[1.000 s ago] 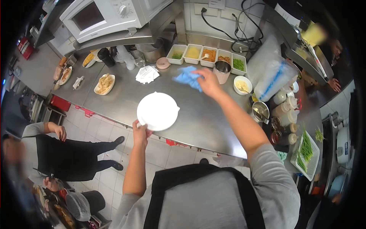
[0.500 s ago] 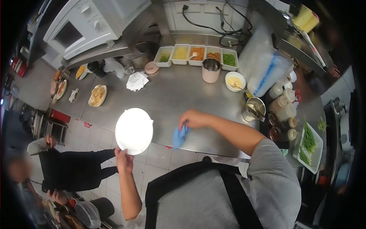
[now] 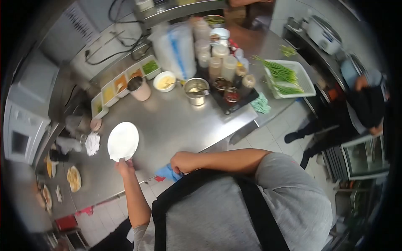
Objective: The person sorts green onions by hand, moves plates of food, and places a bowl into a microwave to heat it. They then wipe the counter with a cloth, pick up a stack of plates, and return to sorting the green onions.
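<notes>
- White and round, was pinched at its six o'clock rim: held the plate [image 3: 123, 138] in the left hand [image 3: 125, 167], with the thumb on the near edge and the other fingers partly hidden.
- Lay just beyond the left fingertips, toward twelve o'clock, over the steel counter [image 3: 167, 127]. Could not tell about contact between plate and counter.
- Clenched the right hand [image 3: 183, 162] on a blue cloth [image 3: 168, 172], with folds spilling out at eight o'clock from the curled fingers, near the counter's front edge.
- Kept the hands apart, with the right at about four o'clock from the plate.
- At nine o'clock from the plate, saw white papers [image 3: 92, 144]; at eight, an oval dish of food [image 3: 74, 179].
- From eleven to one o'clock, found a row of food containers [image 3: 109, 94], with a pink canister [image 3: 141, 91] in front.
- Farther right, spotted a white bowl [image 3: 164, 81] at one o'clock and a metal pot [image 3: 196, 94] at two.
- At two o'clock from the right hand, well apart, noticed green stalks [image 3: 282, 73] in a white basket [image 3: 309, 85].
</notes>
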Tool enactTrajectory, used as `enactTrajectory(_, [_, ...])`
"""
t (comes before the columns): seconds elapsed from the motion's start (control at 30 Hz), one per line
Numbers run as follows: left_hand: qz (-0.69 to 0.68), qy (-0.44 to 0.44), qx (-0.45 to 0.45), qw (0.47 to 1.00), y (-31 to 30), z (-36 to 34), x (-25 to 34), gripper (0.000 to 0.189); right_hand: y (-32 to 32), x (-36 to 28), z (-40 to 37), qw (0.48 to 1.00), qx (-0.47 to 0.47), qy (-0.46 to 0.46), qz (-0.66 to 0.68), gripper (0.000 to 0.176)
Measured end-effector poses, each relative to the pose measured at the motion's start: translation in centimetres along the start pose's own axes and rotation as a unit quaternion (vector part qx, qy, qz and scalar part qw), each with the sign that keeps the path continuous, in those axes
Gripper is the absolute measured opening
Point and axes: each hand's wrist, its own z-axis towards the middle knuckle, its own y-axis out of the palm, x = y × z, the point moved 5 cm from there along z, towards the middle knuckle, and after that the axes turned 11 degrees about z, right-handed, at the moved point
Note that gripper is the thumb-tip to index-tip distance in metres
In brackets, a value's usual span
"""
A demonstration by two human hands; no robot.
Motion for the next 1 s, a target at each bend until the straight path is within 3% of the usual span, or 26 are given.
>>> enactTrajectory(0.1, [0.052,-0.001,-0.004,0.999,1.2,0.6,0.2,0.026,-4.5,-2.5,-3.8,0.994,0.079,-0.006,0.070,0.020])
enactTrajectory(0.27, [0.062,0.019,-0.051,0.997,1.5,2.4,-0.6,0.025,-12.2,-5.1,-5.9,0.960,0.263,0.074,-0.063,0.029])
enactTrajectory(0.37, [0.048,-0.021,-0.037,0.998,1.9,0.3,0.6,0.036,-11.4,-4.3,-7.7,0.911,0.353,0.043,-0.208,0.031])
enactTrajectory(0.47, [0.155,-0.029,0.072,0.985,1.9,-6.5,3.7,0.047,-7.5,-3.7,-10.7,0.965,0.216,0.062,-0.133,0.036])
enactTrajectory(0.5, [0.171,0.003,0.082,0.982,1.2,-6.0,3.6,0.049,-6.2,-3.2,-12.1,0.983,0.143,0.087,-0.077,0.037])
enactTrajectory(0.57, [0.201,0.069,0.104,0.972,-1.2,-4.7,3.0,0.053,-5.0,-3.0,-16.2,0.988,0.132,0.081,0.012,0.033])
enactTrajectory(0.63, [0.262,0.198,0.148,0.933,-0.7,-9.4,6.0,0.054,-2.8,1.8,-21.4,0.979,0.136,0.149,0.015,0.035])
enactTrajectory(0.7, [0.271,0.314,0.163,0.895,0.2,-12.9,8.2,0.051,-0.7,8.0,-28.1,0.947,0.182,0.244,0.108,0.034])
enactTrajectory(0.73, [0.253,0.367,0.156,0.881,0.7,-13.6,8.9,0.048,0.9,11.0,-32.3,0.931,0.218,0.281,0.087,0.037])
enactTrajectory(0.77, [0.233,0.419,0.149,0.865,1.5,-15.0,9.5,0.046,3.4,14.8,-36.7,0.911,0.177,0.372,0.026,0.043])
enactTrajectory(0.87, [0.208,0.537,0.116,0.809,9.3,-24.8,12.2,0.038,13.1,24.4,-51.0,0.814,0.157,0.548,0.109,0.047])
enactTrajectory(1.0, [0.170,0.570,-0.039,0.803,21.9,-34.9,11.0,0.028,17.0,22.5,-65.0,0.734,0.113,0.646,0.175,0.046])
